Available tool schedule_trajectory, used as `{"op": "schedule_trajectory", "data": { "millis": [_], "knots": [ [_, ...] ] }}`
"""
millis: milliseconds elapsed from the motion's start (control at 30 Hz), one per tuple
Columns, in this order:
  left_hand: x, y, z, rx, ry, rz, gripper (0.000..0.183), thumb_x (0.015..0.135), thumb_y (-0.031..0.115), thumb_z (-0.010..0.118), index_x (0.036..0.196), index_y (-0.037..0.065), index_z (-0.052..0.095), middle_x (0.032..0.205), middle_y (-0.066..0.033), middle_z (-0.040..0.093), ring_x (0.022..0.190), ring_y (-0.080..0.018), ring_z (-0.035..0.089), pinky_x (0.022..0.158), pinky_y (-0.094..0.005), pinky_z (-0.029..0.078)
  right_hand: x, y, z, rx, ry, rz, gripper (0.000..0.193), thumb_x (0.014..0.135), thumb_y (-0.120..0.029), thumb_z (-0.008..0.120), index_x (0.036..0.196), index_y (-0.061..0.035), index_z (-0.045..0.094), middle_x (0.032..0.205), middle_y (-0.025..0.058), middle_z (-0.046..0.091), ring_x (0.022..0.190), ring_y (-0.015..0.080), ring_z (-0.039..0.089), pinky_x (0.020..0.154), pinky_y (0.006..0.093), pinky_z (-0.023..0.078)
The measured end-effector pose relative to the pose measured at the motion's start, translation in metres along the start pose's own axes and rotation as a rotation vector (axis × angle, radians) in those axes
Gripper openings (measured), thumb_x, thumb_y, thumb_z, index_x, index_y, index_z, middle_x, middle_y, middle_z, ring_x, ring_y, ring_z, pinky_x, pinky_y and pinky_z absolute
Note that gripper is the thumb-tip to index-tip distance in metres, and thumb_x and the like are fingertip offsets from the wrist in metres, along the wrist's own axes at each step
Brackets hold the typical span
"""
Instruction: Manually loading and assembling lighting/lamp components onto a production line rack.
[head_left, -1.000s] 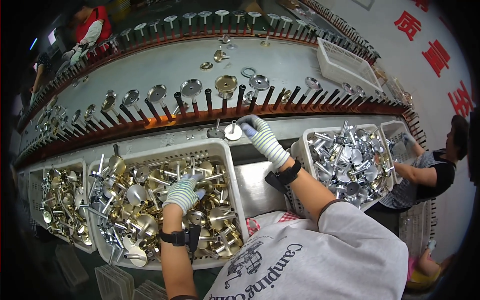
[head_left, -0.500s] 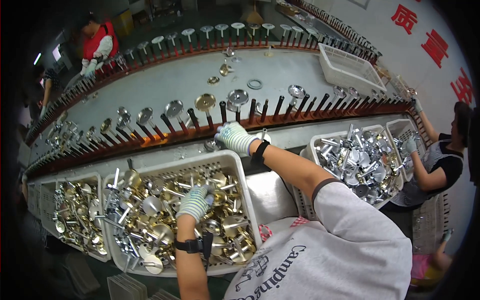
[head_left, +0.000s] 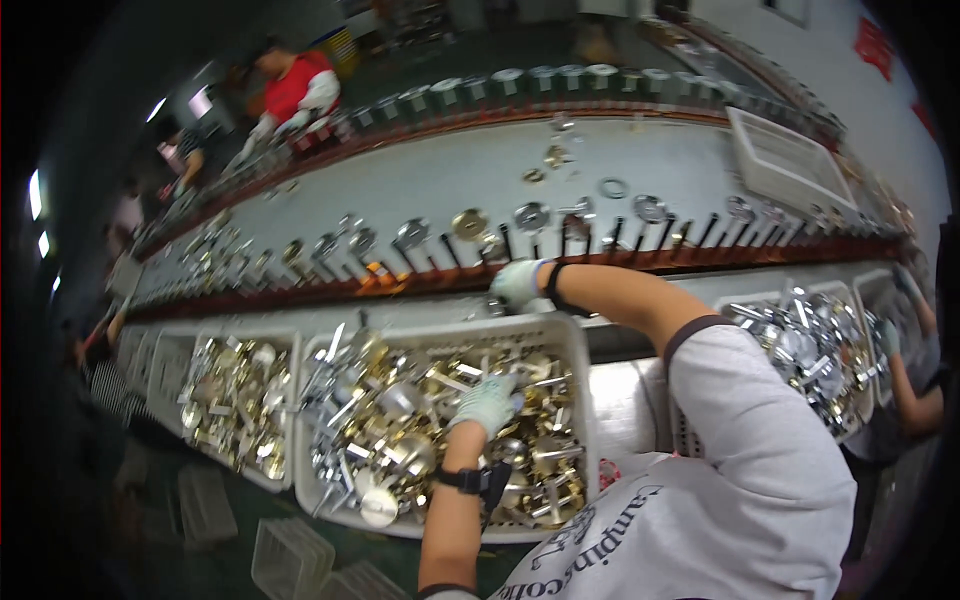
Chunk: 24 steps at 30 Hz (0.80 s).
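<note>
My left hand, in a striped knit glove, is down among brass- and silver-coloured fittings, round discs with tube stems, that fill a white plastic basket. Its fingers look bent together, but blur hides what lies in them. Beyond the basket's far rim, my right hand, gloved alike, is low over the metal ledge beside the row of upright dark pegs. A small silver part shows beside its fingertips. Those fingers are smeared, and whether they grip it cannot be made out.
Disc fittings such as a brass one top some pegs. Another fitting basket stands left, and a silver-filled one right. A white crate lies on the grey table. A co-worker in red works across; another person's arm is at right.
The whole view has swung, so the scene sits farther right and is blurred. My right hand has come lower, toward the small silver part on the ledge. My left hand stays in the basket.
</note>
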<state>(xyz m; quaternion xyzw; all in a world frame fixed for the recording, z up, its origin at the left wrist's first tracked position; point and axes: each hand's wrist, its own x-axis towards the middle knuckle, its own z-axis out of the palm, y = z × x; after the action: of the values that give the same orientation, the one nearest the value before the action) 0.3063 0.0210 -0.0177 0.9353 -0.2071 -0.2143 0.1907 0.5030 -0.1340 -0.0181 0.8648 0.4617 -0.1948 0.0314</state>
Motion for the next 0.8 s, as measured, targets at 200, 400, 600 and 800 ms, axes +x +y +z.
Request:
{"op": "schedule_trajectory", "data": {
  "millis": [200, 400, 600, 800],
  "knots": [
    [0.01, 0.017, -0.008, 0.048, -0.043, -0.01, 0.043, 0.082, 0.03, 0.051, 0.119, 0.008, 0.05, 0.116, -0.0198, 0.052, 0.107, -0.0339, 0.051, 0.091, -0.0407, 0.04, -0.026, 0.022, 0.013, 0.376, 0.23, 0.031, 0.025, 0.075, -0.019, 0.06, 0.095, -0.0063, 0.064, 0.092, 0.0131, 0.065, 0.088, 0.0287, 0.061, 0.078, 0.0371, 0.047],
    [-0.001, 0.005, -0.021, 0.051, -0.025, -0.028, 0.039, 0.078, 0.023, 0.058, 0.112, 0.007, 0.054, 0.107, -0.018, 0.058, 0.1, -0.0332, 0.055, 0.088, -0.0409, 0.043, -0.092, -0.007, -0.037, 1.163, 0.779, 0.023, 0.02, 0.082, -0.006, 0.057, 0.102, -0.0039, 0.061, 0.09, 0.0006, 0.065, 0.082, 0.0094, 0.054, 0.074, 0.0291, 0.046],
    [0.016, -0.006, 0.002, -0.131, 0.234, -0.027, 0.041, 0.082, 0.023, 0.053, 0.115, 0.0, 0.049, 0.11, -0.0246, 0.055, 0.103, -0.0367, 0.053, 0.09, -0.0407, 0.042, -0.081, 0.028, -0.029, 1.291, 1.027, 0.436, 0.024, 0.084, -0.023, 0.057, 0.099, -0.0037, 0.059, 0.069, 0.0022, 0.059, 0.057, 0.0094, 0.051, 0.052, 0.026, 0.043],
    [0.025, -0.018, 0.011, -0.537, 0.482, 0.125, 0.028, 0.082, 0.013, 0.055, 0.107, 0.0, 0.05, 0.086, -0.0148, 0.056, 0.075, -0.0257, 0.056, 0.07, -0.0356, 0.046, -0.027, 0.019, -0.022, 0.697, 0.77, 0.586, 0.025, 0.083, -0.023, 0.052, 0.1, -0.0055, 0.059, 0.088, 0.0231, 0.061, 0.086, 0.0402, 0.058, 0.074, 0.0427, 0.047]
  ]
}}
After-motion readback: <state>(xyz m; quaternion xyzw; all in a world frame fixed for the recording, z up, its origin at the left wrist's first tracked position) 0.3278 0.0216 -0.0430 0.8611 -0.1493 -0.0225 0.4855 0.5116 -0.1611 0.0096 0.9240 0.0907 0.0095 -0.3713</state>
